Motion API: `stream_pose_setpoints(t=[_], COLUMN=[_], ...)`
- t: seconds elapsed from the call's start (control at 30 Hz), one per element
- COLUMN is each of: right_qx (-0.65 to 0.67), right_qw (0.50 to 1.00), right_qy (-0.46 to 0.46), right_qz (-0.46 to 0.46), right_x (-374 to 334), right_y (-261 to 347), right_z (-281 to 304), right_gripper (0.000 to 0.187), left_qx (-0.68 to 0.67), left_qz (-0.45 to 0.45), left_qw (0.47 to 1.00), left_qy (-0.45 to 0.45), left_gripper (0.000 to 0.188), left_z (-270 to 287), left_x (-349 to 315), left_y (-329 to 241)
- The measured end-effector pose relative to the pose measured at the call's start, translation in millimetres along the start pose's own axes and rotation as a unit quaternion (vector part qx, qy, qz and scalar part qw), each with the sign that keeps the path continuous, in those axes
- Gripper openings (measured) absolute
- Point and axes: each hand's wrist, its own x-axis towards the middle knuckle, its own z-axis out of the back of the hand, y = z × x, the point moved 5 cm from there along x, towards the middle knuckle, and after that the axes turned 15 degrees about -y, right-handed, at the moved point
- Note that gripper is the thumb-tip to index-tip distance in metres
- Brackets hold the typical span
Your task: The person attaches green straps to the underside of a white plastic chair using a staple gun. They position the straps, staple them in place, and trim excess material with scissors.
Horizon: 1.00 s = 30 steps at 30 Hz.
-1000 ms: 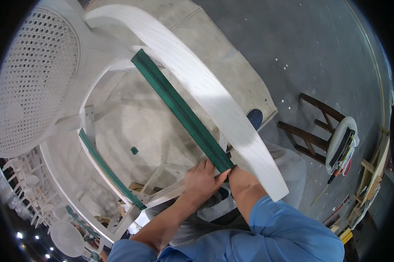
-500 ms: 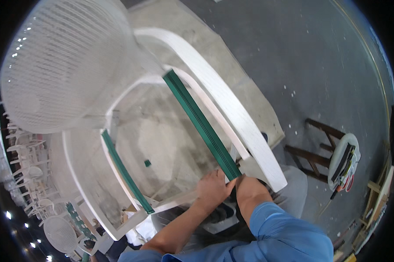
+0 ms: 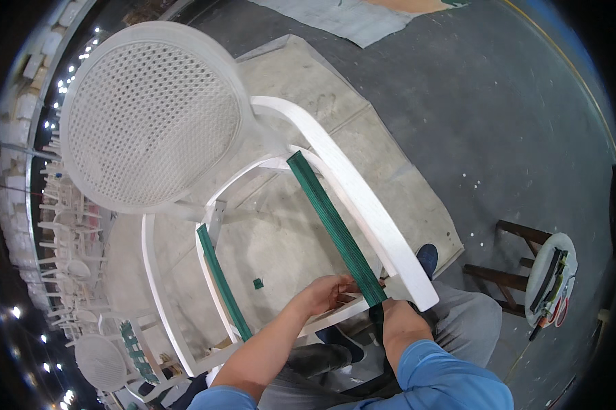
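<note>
Through the head camera I had a white wooden armchair frame before me, its round woven-cane back at 10 o'clock. A flat green woven strap ran across its open seat from 12 o'clock to 5 o'clock, beside the white curved armrest. My left grip was at 6 o'clock, fingers half curled against the strap's near end; I could not tell whether they pinched it. My right grip was hidden past the bare right forearm at that same end, so I could not tell how far it was closed or on what.

A second narrow green strap lay along the seat's rail at 8 o'clock. At 4 o'clock stood a dark-legged wooden stool carrying red-handled scissors, any markings there too small to read.
</note>
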Motion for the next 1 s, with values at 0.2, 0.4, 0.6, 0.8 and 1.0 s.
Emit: stream_pose_setpoints(t=[0.2,0.4,0.6,0.8,1.0], right_qx=[0.011,0.004,0.014,0.011,0.016], right_qw=[1.000,1.000,1.000,0.999,0.999], right_qy=[0.004,0.008,0.013,0.019,0.025], right_qz=[-0.002,-0.022,-0.023,-0.023,-0.013], right_x=[12,6,11,7,4], right_y=[6,4,4,1,7], right_z=[-1,-9,-7,-12,-12], right_gripper=[0.021,0.021,0.020,0.020,0.019], left_qx=[0.108,-0.016,-0.076,-0.115,-0.133], left_qz=[0.206,0.133,0.078,0.047,0.008], left_qw=[0.972,0.988,0.984,0.976,0.971], left_qy=[0.034,-0.079,-0.143,-0.177,-0.198], left_gripper=[0.038,0.038,0.038,0.038,0.038], left_z=[-62,-69,-62,-53,-47], left_x=[45,82,89,90,91], left_y=[3,5,11,12,4])
